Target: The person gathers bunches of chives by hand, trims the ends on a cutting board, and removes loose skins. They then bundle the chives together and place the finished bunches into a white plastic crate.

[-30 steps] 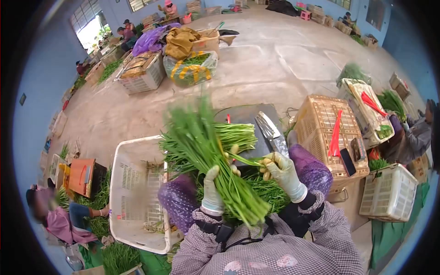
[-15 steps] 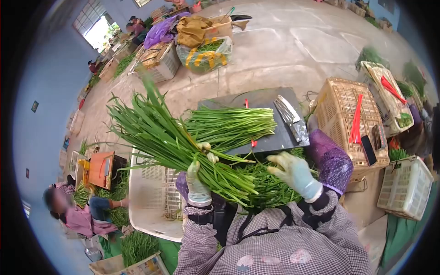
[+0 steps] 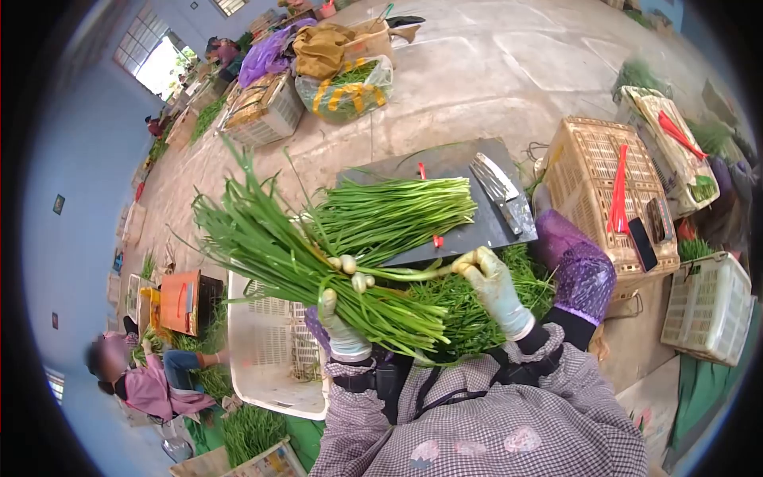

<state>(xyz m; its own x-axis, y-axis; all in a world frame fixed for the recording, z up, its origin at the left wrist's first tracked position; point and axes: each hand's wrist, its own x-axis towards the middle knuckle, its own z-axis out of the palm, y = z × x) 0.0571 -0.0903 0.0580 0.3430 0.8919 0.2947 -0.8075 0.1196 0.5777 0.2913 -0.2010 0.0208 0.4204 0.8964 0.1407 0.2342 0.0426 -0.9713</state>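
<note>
My left hand (image 3: 343, 330), in a pale work glove, is wrapped round a loose bunch of garlic chives (image 3: 262, 226). Its thumb and fingertips show on top of the leaves, and the leafy ends fan out to the upper left. With thumb and fingers closed, my gloved right hand (image 3: 494, 290) pinches the pale end of a few chive stalks (image 3: 413, 274) that stick out of the bunch to the right. Behind the bunch, a neat pile of chives (image 3: 405, 205) lies on a dark board (image 3: 453, 250), and a knife (image 3: 497, 191) rests at the board's right side.
More loose greens (image 3: 524, 278) lie below the board in front of me. A white crate (image 3: 238, 358) stands at left, a tan crate (image 3: 572, 191) with red ties (image 3: 620, 191) and a phone (image 3: 642, 244) at right. A co-worker (image 3: 151, 374) sits at lower left.
My right hand has gone from open fingers to a pinch on the stalk ends, moving slightly left and up. My left hand still holds the bunch.
</note>
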